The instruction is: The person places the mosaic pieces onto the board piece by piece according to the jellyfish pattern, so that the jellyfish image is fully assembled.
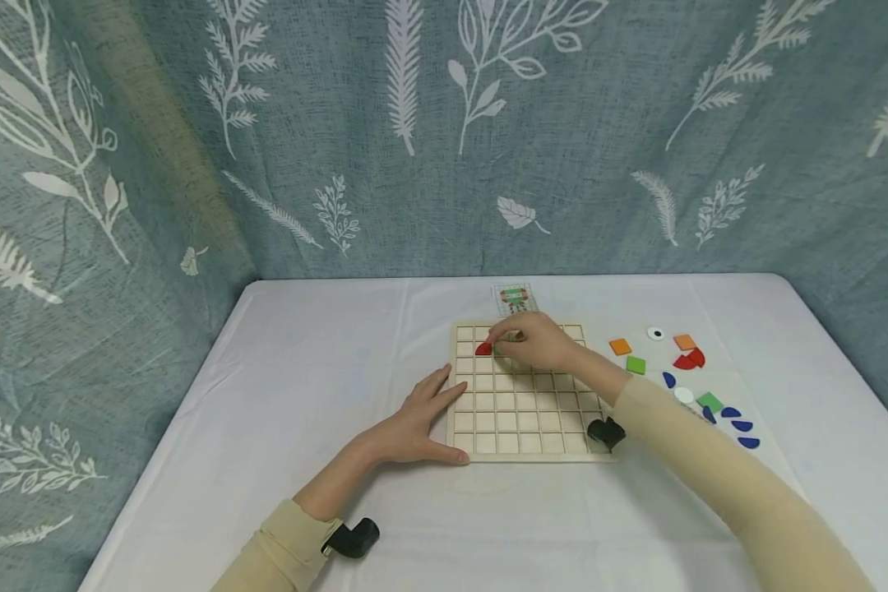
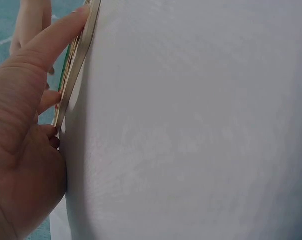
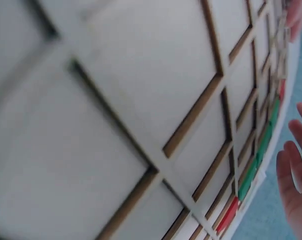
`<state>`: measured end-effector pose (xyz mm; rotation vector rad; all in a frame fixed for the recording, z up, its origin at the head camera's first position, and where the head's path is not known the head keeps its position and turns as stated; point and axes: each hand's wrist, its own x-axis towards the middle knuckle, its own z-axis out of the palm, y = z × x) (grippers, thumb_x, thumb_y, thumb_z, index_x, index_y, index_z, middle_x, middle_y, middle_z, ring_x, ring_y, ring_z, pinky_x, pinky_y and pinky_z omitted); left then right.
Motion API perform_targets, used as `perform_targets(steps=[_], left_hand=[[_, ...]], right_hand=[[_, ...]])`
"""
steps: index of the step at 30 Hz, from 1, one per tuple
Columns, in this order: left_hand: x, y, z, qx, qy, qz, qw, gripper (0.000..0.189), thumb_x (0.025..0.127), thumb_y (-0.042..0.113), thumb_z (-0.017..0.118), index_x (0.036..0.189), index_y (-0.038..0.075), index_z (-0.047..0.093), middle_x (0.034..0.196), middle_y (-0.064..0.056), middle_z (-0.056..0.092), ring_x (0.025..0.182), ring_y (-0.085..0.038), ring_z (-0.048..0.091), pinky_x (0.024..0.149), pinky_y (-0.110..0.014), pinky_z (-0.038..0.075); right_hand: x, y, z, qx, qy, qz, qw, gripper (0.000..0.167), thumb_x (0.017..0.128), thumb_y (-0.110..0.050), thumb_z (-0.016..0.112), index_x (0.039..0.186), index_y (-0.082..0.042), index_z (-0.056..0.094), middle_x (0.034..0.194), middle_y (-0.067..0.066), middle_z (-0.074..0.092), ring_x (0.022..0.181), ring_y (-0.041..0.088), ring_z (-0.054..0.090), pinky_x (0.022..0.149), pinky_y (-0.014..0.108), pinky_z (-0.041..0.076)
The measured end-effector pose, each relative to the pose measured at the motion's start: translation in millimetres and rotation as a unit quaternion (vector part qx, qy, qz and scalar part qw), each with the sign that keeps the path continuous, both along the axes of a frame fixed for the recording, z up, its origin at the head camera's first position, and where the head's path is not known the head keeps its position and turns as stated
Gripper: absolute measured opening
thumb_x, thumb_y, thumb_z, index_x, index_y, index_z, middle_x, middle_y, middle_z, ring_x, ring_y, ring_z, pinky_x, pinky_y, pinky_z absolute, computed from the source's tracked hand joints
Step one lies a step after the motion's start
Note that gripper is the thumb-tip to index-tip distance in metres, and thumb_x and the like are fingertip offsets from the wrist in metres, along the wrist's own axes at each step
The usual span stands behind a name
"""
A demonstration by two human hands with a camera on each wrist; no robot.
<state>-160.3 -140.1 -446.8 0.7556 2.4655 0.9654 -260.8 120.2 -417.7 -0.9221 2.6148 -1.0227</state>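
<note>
A wooden grid board (image 1: pixel 518 421) lies on the white table. My left hand (image 1: pixel 409 421) rests at its left edge with fingers spread, fingertips on the frame. The left wrist view shows the thumb (image 2: pixel 66 32) against the board's edge. My right hand (image 1: pixel 536 341) is over the board's upper part, fingertips beside a red curved piece (image 1: pixel 483 349) in a cell. In the right wrist view, loosely extended fingers (image 3: pixel 286 172) show nothing between them; not every fingertip is visible. Green pieces (image 3: pixel 248 179) lie in a row, with a red piece (image 3: pixel 227 215) at the near end.
A small printed card (image 1: pixel 515 298) lies behind the board. To its right are orange squares (image 1: pixel 620 347), green squares (image 1: pixel 635 365), blue half-discs (image 1: pixel 749 442), red pieces (image 1: pixel 696 358), a white disc (image 1: pixel 683 395) and an eye disc (image 1: pixel 654 334). A patterned curtain (image 1: pixel 429 205) surrounds the table.
</note>
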Motion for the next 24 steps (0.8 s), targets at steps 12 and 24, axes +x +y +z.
perform_targets(steps=[12, 24], left_hand=[[-0.1, 0.9, 0.8, 0.000, -0.001, 0.006, 1.0000, 0.103, 0.076, 0.043, 0.083, 0.156, 0.011, 0.025, 0.163, -0.009, -0.004, 0.148, -0.032, -0.005, 0.114, -0.058, 0.012], [0.7, 3.2, -0.1, 0.008, 0.009, 0.001, 0.9999, 0.102, 0.076, 0.042, 0.083, 0.155, 0.010, 0.027, 0.163, -0.012, -0.001, 0.148, -0.034, -0.003, 0.113, -0.059, 0.012]], right_hand=[[26.0, 87.5, 4.8, -0.092, -0.124, -0.199, 0.9676, 0.035, 0.099, -0.030, 0.059, 0.125, -0.008, 0.065, 0.127, 0.013, 0.062, 0.118, 0.030, 0.054, 0.094, 0.047, 0.046], [38.8, 160.1, -6.0, -0.010, -0.105, -0.262, 0.9591, 0.036, 0.098, -0.021, 0.060, 0.129, -0.003, 0.060, 0.128, 0.022, 0.058, 0.117, 0.037, 0.052, 0.085, 0.043, 0.048]])
